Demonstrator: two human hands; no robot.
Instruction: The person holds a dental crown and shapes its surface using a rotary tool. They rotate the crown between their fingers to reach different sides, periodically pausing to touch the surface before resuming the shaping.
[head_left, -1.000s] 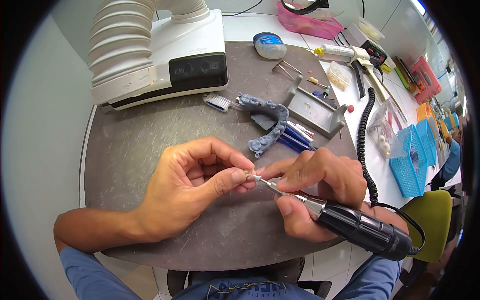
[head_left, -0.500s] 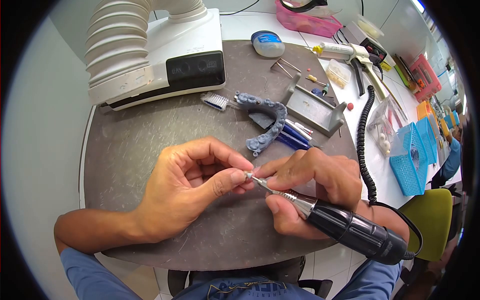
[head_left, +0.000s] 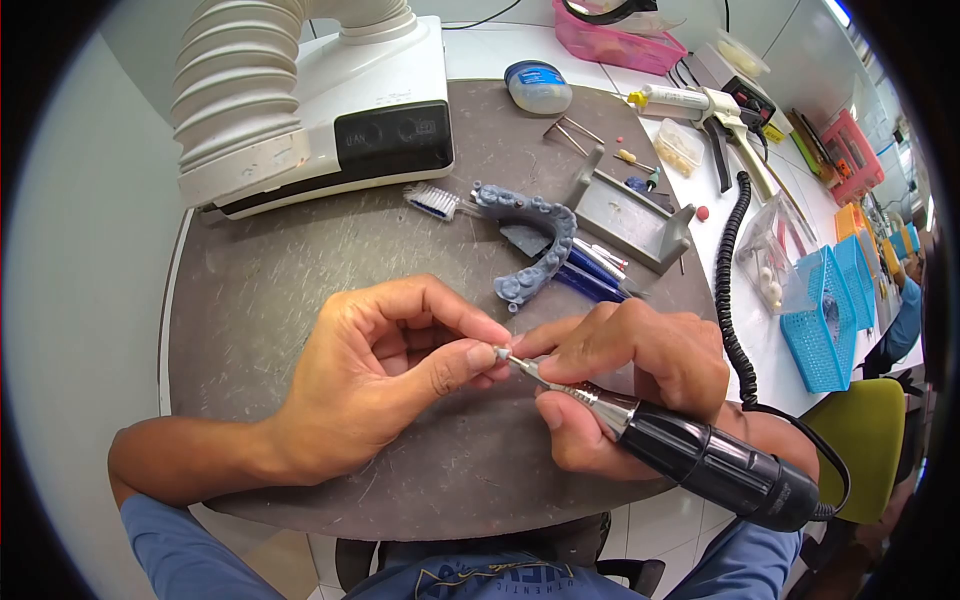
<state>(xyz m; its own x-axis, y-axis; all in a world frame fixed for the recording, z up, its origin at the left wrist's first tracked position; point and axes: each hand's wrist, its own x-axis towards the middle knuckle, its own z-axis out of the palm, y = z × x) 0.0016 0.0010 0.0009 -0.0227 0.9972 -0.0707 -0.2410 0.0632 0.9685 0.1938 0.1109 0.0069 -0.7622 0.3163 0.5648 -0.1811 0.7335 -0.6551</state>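
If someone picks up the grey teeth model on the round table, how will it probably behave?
The grey teeth model looks like one solid horseshoe piece, so it is probably stiff. It is broad and curved, so it should hardly roll. Its bumpy teeth may chip if dropped.

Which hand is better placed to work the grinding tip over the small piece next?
Right, probably. The right hand grips the handpiece, with its tip at the small piece, which is pinched by the left hand between thumb and forefinger.
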